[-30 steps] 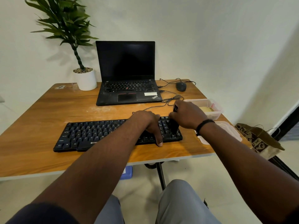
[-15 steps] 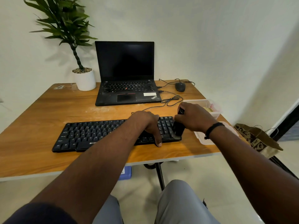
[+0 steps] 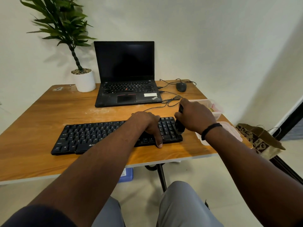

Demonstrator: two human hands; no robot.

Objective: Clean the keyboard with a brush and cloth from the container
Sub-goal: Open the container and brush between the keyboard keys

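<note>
A black keyboard (image 3: 91,136) lies across the wooden table (image 3: 41,112) near its front edge. My left hand (image 3: 147,125) rests flat on the keyboard's right half, thumb hanging over the front edge, holding it down. My right hand (image 3: 195,117) grips a black brush (image 3: 179,126), bristles down on the number pad at the keyboard's right end. Behind that hand stands a clear plastic container (image 3: 216,107) with something yellowish inside, mostly hidden. Its lid (image 3: 232,130) lies flat beside my right wrist.
An open black laptop (image 3: 127,89) sits behind the keyboard, a white potted plant (image 3: 84,79) to its left. A mouse (image 3: 181,86) and loose cables (image 3: 172,100) lie at the back right. A paper bag (image 3: 262,141) stands on the floor at the right.
My right hand has drawn the brush a little along the number pad, then back toward the far keys. My left hand has stayed put on the keyboard.
</note>
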